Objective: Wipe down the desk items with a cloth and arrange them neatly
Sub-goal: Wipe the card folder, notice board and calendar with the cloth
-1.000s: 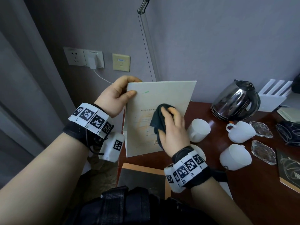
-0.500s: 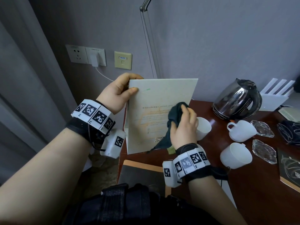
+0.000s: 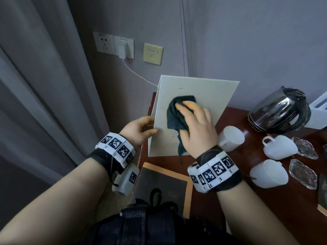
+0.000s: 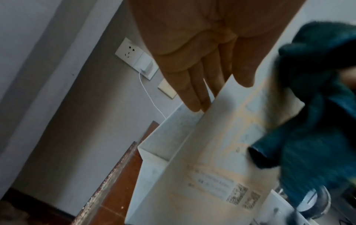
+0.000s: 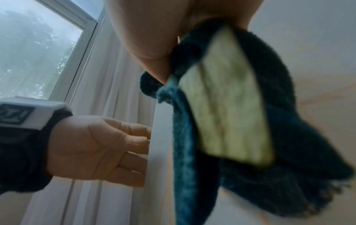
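Note:
A folded white card (image 3: 208, 92) stands upright on the desk's back left corner. My left hand (image 3: 150, 128) pinches its left edge about halfway down, thumb on the front and fingers behind; the left wrist view shows those fingers (image 4: 194, 91) lying straight behind the card (image 4: 221, 152). My right hand (image 3: 194, 117) holds a dark teal cloth (image 3: 175, 114) and presses it against the card's front face, upper middle. A loose end of the cloth (image 5: 289, 137) hangs below the palm in the right wrist view. The card's printed lower part is partly covered by my hand.
The brown desk (image 3: 230, 200) carries a steel kettle (image 3: 281, 110), three white cups (image 3: 231, 138) (image 3: 279, 147) (image 3: 269, 174) and two glass coasters (image 3: 304, 147). A dark folder (image 3: 162, 184) lies at the front left. Wall sockets (image 3: 113, 44) and a curtain (image 3: 35, 85) stand left.
My left hand slid from the card's top left corner down to the middle of its left edge. My right hand carried the cloth from the card's right side up and left.

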`<action>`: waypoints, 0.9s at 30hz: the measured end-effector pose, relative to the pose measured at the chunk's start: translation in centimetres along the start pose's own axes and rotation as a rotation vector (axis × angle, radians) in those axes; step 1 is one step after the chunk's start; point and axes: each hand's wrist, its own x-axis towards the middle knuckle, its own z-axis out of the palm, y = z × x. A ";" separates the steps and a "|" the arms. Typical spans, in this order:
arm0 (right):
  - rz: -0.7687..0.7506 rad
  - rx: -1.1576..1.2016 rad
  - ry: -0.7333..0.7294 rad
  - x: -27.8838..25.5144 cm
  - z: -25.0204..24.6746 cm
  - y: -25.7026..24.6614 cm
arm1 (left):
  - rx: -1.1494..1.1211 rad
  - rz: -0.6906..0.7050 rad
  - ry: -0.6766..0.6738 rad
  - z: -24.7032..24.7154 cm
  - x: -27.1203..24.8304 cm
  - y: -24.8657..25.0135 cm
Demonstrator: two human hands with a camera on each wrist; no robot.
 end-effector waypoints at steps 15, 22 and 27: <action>-0.183 -0.214 0.016 1.5 2.6 1.0 | -0.026 -0.005 0.137 1.7 1.8 -0.9; -0.408 -0.294 -0.156 -0.9 3.9 1.7 | -0.019 -0.020 0.099 1.1 1.8 -1.0; -0.144 -0.274 0.066 1.0 1.3 2.6 | -0.066 -0.025 0.090 1.3 1.7 -0.9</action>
